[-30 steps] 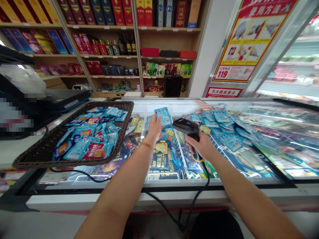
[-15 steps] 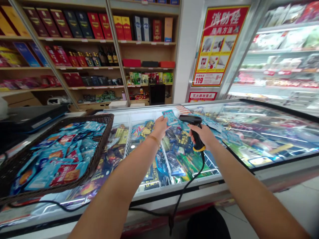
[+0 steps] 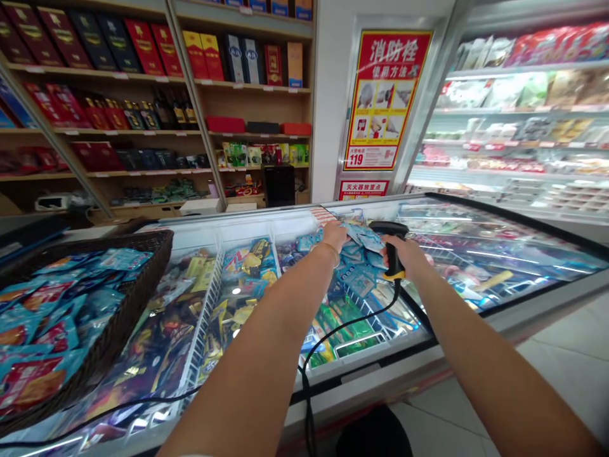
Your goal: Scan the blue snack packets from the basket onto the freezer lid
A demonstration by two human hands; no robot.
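My left hand (image 3: 334, 235) reaches into the chest freezer, its fingers closed at the near left edge of a pile of blue packets (image 3: 364, 238). They pinch at a blue packet there, though the fingertips are partly hidden. To its right, my right hand (image 3: 410, 255) is wrapped around the handle of a black and yellow barcode scanner (image 3: 394, 254). The scanner's head points left, over the pile. More blue packets (image 3: 358, 279) lie just below, in front of the scanner. A black cable (image 3: 352, 320) hangs from its handle and loops down to the left.
A dark wicker basket (image 3: 143, 298) full of blue packets stands on the freezer's left. White wire dividers (image 3: 202, 317) separate bagged goods inside. A glass lid (image 3: 495, 254) covers the right side. Shelves of boxes (image 3: 257, 95) and a red poster (image 3: 387, 101) are behind.
My view has turned right. My left hand, earlier holding up a blue packet before the scanner, has moved right to the pile. My right hand still grips the scanner.
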